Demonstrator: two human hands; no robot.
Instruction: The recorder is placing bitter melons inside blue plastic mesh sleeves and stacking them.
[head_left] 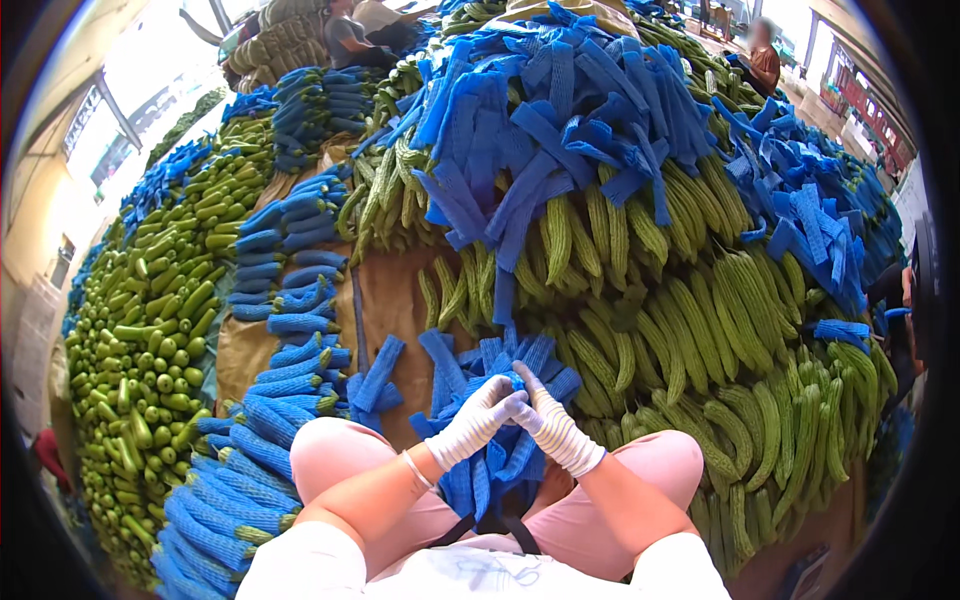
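My left hand [472, 420] and my right hand [556, 424], both in pale striped knit gloves, meet in front of me with fingers closed. Between their fingertips is a blue foam net sleeve [516, 381], mostly hidden by the gloves. Under and around them lies a loose heap of the same flat blue sleeves [447, 368], in front of my crossed legs. To the right are rows of long, ridged green bitter gourds [690, 330] without sleeves. At my left, gourds in blue sleeves [285, 385] lie stacked in a line.
A large mound of blue sleeves [560, 90] covers the gourd pile ahead; more sleeves [810, 225] lie far right. Smooth green zucchini-like vegetables [150, 370] fill the left side. Brown sheeting [390, 285] shows between piles. Other people [765, 60] sit at the back.
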